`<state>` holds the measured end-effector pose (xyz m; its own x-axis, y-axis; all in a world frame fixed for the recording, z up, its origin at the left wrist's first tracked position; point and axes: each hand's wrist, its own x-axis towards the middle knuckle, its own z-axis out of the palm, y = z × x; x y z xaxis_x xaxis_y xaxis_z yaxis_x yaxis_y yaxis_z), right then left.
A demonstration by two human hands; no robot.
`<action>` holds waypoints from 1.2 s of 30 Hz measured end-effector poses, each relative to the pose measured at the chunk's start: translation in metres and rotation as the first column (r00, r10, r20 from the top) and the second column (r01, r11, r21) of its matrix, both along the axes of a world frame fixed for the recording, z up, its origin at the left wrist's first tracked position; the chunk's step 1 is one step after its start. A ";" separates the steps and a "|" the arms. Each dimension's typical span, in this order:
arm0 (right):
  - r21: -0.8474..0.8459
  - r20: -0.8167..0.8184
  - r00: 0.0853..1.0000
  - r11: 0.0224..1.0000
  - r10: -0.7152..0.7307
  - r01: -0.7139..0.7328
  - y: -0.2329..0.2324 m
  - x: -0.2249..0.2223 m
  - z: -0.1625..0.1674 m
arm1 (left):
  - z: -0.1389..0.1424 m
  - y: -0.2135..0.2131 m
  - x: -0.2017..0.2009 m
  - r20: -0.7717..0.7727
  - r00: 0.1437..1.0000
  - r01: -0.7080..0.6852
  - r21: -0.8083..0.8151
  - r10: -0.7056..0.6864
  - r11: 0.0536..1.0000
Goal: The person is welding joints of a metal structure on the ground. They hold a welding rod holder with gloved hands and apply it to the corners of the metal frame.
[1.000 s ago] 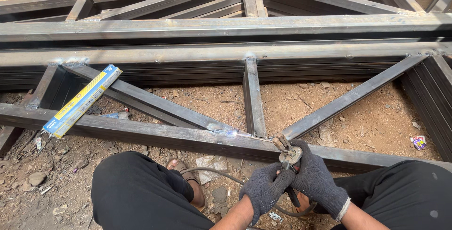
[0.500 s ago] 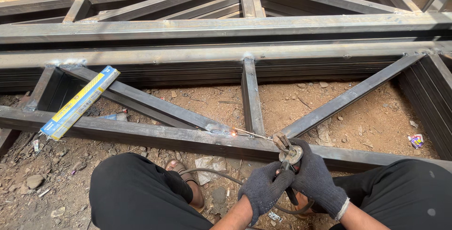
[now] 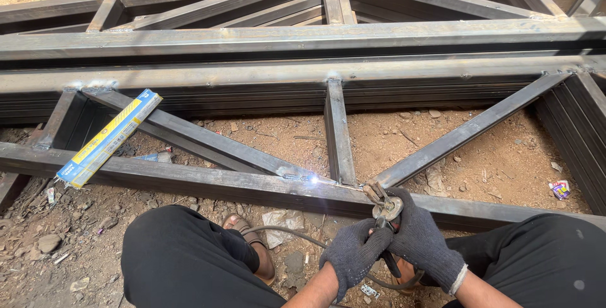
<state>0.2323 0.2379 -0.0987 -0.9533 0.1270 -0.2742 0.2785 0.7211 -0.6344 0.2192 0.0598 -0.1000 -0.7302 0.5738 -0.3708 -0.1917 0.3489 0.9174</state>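
Observation:
Both my hands wear dark knit gloves and grip a welding electrode holder (image 3: 386, 209). My left hand (image 3: 352, 254) wraps the handle from below; my right hand (image 3: 421, 240) clasps it from the right. A thin rod runs left from the holder to a bright arc spark (image 3: 314, 180) at the joint where a diagonal brace (image 3: 208, 141) meets the near rail of a steel truss (image 3: 189, 182). A vertical strut (image 3: 338, 131) stands just right of the spark. A cable (image 3: 284, 232) trails from the holder across the ground.
A blue and yellow electrode box (image 3: 108, 137) lies across the truss at left. More steel truss frames (image 3: 303, 40) are stacked behind. My knees in black trousers (image 3: 183, 260) flank the hands; a sandalled foot (image 3: 249, 245) rests on the sandy, littered ground.
The arc has lit at the joint: no spark a second ago, a faint one half a second ago, a bright one now. My hands have barely moved.

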 end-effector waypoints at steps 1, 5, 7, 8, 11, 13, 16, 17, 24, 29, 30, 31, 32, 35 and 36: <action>-0.008 -0.017 1.000 1.000 0.003 -0.003 0.000 0.001 -0.001 | 0.000 0.000 0.000 0.007 1.000 0.005 -0.010 -0.005 1.000; -0.011 0.012 1.000 1.000 0.000 0.000 0.001 0.001 -0.003 | -0.002 0.001 0.000 0.018 1.000 0.008 -0.021 -0.007 1.000; 0.000 0.036 0.999 1.000 -0.003 0.003 0.001 0.001 -0.004 | -0.003 0.001 0.000 0.055 0.998 0.021 -0.054 -0.018 0.998; 0.004 0.030 1.000 1.000 0.001 -0.001 0.001 0.001 -0.004 | -0.003 0.001 0.001 0.049 0.999 0.017 -0.044 -0.015 0.999; -0.004 -0.029 0.999 1.000 -0.020 0.020 0.000 0.004 -0.003 | -0.004 0.000 0.001 0.015 1.000 0.021 -0.035 -0.020 0.999; -0.013 -0.065 0.998 1.000 -0.026 0.026 -0.001 0.005 -0.001 | -0.004 0.001 0.000 -0.025 0.998 0.055 -0.057 -0.057 0.997; 0.000 -0.043 0.999 1.000 -0.017 0.017 -0.001 0.004 0.002 | -0.003 0.001 -0.001 -0.051 0.998 0.042 -0.045 -0.044 0.998; 0.013 0.003 1.000 0.999 -0.031 0.031 -0.002 0.004 0.002 | -0.002 0.000 0.000 -0.034 0.999 0.034 -0.046 -0.035 0.998; -0.011 -0.015 1.000 1.000 -0.018 0.018 -0.002 0.003 -0.003 | 0.004 -0.002 -0.001 -0.003 1.000 0.022 -0.062 -0.023 0.998; -0.005 -0.004 1.000 1.000 -0.008 0.008 0.000 0.002 -0.006 | 0.004 -0.003 -0.001 -0.015 1.000 0.011 -0.044 -0.012 0.999; -0.004 0.002 1.000 1.000 -0.010 0.010 0.000 0.001 -0.007 | 0.004 -0.003 0.000 -0.009 1.000 0.006 -0.023 -0.006 1.000; -0.008 -0.008 1.000 1.000 -0.006 0.006 0.000 0.001 -0.007 | 0.003 -0.003 0.000 -0.003 1.000 0.001 -0.002 -0.001 1.000; -0.012 -0.017 1.000 1.000 -0.002 0.001 0.000 0.001 -0.007 | 0.003 -0.003 0.000 -0.001 1.000 0.005 -0.013 -0.005 1.000; 0.002 -0.003 1.000 1.000 0.000 0.000 0.000 0.001 -0.008 | 0.000 -0.003 -0.001 0.004 1.000 0.018 -0.042 -0.018 0.999; 0.010 0.009 1.000 1.000 -0.002 0.002 0.000 0.001 -0.008 | -0.001 -0.002 -0.001 0.006 1.000 0.023 -0.051 -0.023 0.998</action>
